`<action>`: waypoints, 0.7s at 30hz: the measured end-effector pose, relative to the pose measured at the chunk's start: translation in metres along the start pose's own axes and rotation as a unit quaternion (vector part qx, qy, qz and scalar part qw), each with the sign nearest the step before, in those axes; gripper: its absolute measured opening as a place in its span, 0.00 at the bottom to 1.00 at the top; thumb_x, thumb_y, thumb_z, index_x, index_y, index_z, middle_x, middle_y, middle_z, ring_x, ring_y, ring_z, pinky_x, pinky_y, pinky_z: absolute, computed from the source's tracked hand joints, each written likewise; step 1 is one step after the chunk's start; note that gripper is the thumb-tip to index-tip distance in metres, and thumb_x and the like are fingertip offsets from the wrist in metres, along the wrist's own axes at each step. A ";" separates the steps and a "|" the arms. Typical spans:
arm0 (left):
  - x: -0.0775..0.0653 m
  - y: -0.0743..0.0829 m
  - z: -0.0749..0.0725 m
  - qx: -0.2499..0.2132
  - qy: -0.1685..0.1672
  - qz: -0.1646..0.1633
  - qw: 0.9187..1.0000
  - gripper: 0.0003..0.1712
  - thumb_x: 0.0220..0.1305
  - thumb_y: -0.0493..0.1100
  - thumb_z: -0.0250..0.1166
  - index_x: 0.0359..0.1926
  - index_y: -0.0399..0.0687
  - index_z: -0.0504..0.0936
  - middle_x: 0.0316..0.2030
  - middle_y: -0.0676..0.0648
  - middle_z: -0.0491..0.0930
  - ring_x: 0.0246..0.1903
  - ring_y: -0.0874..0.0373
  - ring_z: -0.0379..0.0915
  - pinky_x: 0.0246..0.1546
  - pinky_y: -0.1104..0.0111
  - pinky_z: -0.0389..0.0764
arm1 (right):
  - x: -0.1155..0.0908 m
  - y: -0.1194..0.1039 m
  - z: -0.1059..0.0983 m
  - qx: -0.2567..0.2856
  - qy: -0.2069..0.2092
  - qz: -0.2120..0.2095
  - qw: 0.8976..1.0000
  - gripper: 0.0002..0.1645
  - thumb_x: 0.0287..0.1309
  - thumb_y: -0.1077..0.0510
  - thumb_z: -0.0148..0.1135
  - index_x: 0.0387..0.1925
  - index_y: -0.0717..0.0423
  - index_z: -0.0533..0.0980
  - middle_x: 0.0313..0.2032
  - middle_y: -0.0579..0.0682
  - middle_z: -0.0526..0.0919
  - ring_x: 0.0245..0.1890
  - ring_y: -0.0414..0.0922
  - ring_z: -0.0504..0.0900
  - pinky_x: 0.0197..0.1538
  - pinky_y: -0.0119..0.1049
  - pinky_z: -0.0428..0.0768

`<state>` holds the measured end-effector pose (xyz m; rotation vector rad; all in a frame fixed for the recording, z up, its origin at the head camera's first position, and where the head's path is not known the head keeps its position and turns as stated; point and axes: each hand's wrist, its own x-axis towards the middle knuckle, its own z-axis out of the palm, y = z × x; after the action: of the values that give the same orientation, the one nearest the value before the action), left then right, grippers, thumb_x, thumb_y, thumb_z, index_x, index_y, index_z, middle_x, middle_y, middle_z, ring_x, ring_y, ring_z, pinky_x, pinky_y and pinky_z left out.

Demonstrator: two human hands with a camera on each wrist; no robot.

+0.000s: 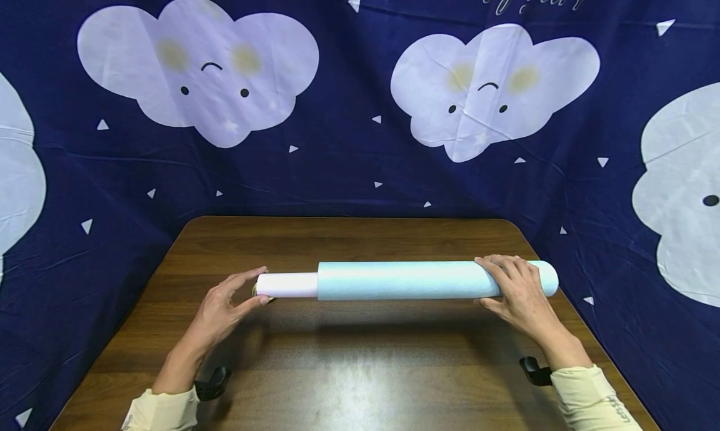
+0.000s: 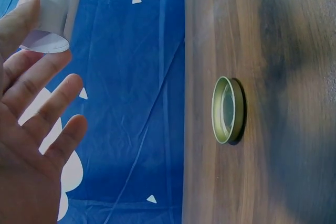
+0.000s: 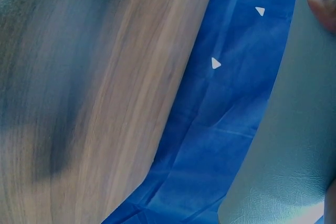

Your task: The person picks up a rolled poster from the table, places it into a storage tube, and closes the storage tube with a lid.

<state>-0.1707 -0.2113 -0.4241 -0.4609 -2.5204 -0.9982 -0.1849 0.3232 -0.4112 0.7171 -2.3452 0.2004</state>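
Note:
My right hand grips a long light blue tube near its rounded right end, thumb below and fingers over the top. The tube lies level above the wooden table and also fills the right side of the right wrist view. Out of its left end sticks a rolled white paper. My left hand pinches the roll's outer end between thumb and fingers. In the left wrist view the roll's hollow end shows at the fingertips, with the other fingers spread loosely. A round gold lid rests on the table below, mostly hidden in the head view.
The wooden table has rounded far corners. A dark blue cloth with white clouds and triangles hangs behind and at both sides. Black wrist cameras sit below each hand, beside the cream sleeves.

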 end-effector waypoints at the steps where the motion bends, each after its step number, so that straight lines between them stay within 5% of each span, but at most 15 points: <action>1: 0.000 0.000 0.000 -0.003 -0.002 -0.001 1.000 0.32 0.49 0.44 0.73 0.58 0.51 0.77 0.54 0.42 0.79 0.54 0.45 0.73 0.47 0.46 0.76 | 0.000 0.000 0.000 0.000 -0.001 0.001 1.000 0.45 0.43 0.30 0.63 0.58 0.53 0.72 0.50 0.56 0.76 0.50 0.58 0.71 0.49 0.57 0.64; 3: 0.001 0.001 0.002 -0.007 -0.003 -0.001 1.000 0.32 0.49 0.43 0.73 0.58 0.50 0.77 0.54 0.42 0.79 0.54 0.45 0.73 0.47 0.45 0.76 | 0.000 0.000 0.001 -0.001 -0.003 0.002 1.000 0.48 0.32 0.41 0.75 0.58 0.52 0.72 0.50 0.56 0.76 0.50 0.58 0.71 0.49 0.57 0.64; 6: 0.002 0.004 0.003 0.000 0.002 0.006 1.000 0.32 0.47 0.41 0.74 0.57 0.50 0.78 0.53 0.42 0.80 0.53 0.46 0.74 0.46 0.47 0.76 | 0.000 0.000 0.001 -0.004 -0.002 0.003 1.000 0.52 0.22 0.50 0.80 0.58 0.52 0.72 0.50 0.56 0.76 0.49 0.57 0.71 0.48 0.56 0.64; 21: 0.006 0.013 0.014 -0.004 -0.001 0.016 1.000 0.31 0.48 0.43 0.73 0.57 0.54 0.78 0.52 0.46 0.81 0.50 0.51 0.76 0.46 0.61 0.73 | 0.001 -0.002 0.003 -0.005 -0.002 0.002 1.000 0.51 0.22 0.51 0.79 0.58 0.53 0.72 0.50 0.56 0.76 0.48 0.56 0.71 0.48 0.56 0.64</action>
<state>-0.1730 -0.1917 -0.4232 -0.5039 -2.5030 -0.9961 -0.1861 0.3196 -0.4133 0.7095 -2.3498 0.1901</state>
